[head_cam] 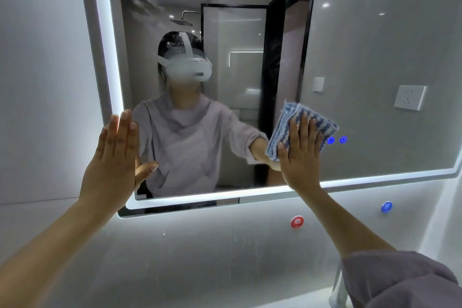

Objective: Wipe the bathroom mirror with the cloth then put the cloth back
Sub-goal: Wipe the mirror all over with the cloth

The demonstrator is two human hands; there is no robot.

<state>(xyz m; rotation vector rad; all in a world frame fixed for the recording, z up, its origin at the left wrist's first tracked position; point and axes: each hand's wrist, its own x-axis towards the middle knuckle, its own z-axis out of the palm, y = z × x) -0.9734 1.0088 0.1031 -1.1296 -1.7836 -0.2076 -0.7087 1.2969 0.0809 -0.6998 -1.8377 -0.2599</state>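
A large lit-edge bathroom mirror [362, 57] fills the wall ahead. My right hand [300, 152] lies flat on its lower middle, pressing a folded blue-and-white striped cloth [322, 122] against the glass; the cloth sticks out above and to the right of my fingers. At the mirror's lower left corner my left hand [112, 160] is flat, fingers together and thumb out, holding nothing. Faint smears show high on the glass near the top left.
Two blue touch icons [337, 140] glow on the mirror just right of the cloth. Below the mirror, a red round sticker [297, 221] and a blue one [386, 207] sit on the grey tiled wall. A chrome tap [338, 290] shows at bottom right, beside my sleeve.
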